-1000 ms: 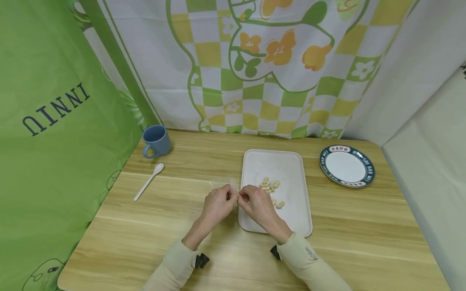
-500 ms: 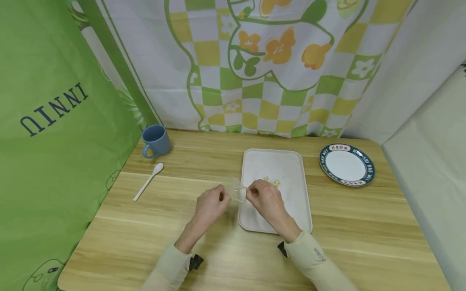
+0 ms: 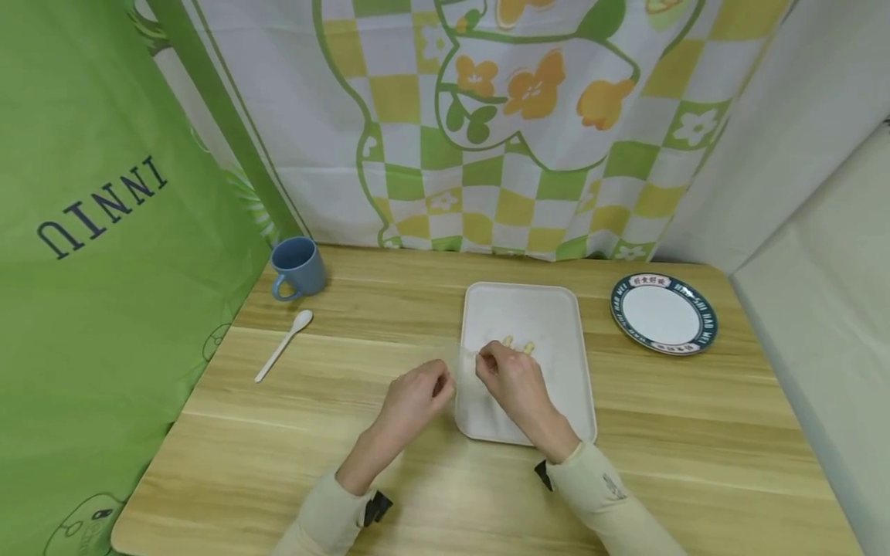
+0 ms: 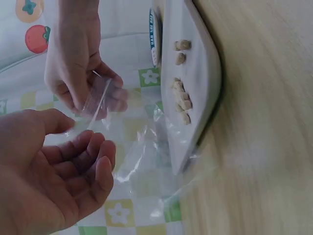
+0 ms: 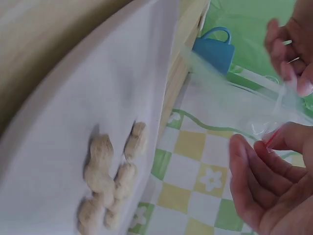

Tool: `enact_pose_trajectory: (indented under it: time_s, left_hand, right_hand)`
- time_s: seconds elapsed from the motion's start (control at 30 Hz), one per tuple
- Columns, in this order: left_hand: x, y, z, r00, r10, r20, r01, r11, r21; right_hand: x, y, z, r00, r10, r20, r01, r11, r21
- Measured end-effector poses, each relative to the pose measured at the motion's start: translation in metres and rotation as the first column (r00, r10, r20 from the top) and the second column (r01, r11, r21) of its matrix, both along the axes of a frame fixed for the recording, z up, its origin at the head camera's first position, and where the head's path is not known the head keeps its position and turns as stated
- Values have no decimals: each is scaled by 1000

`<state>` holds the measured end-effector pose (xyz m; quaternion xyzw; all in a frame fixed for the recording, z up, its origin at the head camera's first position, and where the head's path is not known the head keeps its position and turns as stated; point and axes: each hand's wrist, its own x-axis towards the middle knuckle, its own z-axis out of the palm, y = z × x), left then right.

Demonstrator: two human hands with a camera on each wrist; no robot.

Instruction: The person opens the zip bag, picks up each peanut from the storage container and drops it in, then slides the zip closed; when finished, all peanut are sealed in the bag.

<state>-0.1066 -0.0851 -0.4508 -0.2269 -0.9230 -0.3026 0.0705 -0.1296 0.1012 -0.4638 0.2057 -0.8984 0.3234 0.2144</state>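
Right hand pinches a clear plastic bag by its edge; left hand beside it, fingers bent, can't tell if gripping. Bag hangs near left side of white rectangular tray with tan unshelled peanuts. Wood-grain table also carries blue mug, white spoon, dark-rimmed round plate.

Curtained dining-style nook; printed cloths; wood-grain table; mug, spoon, plate

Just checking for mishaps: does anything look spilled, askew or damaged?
Nothing stands out: the visible peanuts lie within the tray, the mug is upright, the plate and spoon rest on the table. The clear bag is too see-through to check for tears.
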Motion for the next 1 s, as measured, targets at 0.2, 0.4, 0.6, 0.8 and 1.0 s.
enact_pose_trajectory:
  time_s: [0.2,0.4,0.6,0.8,1.0]
  left_hand:
    - [-11,-2,-19,988,-53,-147,56,998,18]
    - [-29,6,-35,961,-128,-244,111,990,-81]
    - [-34,13,-38,944,-140,-297,124,990,-70]
    - [-35,13,-32,934,-119,-337,96,992,-84]
    - [-36,11,-29,920,-107,-376,58,989,-139]
  right_hand:
    - [-1,4,1,940,114,322,-36,970,-239]
    - [-3,7,5,835,224,503,-18,924,-382]
    - [-5,7,6,796,243,554,12,909,-416]
    - [-3,8,8,829,152,539,62,932,-357]
    - [0,8,5,904,93,417,39,955,-296]
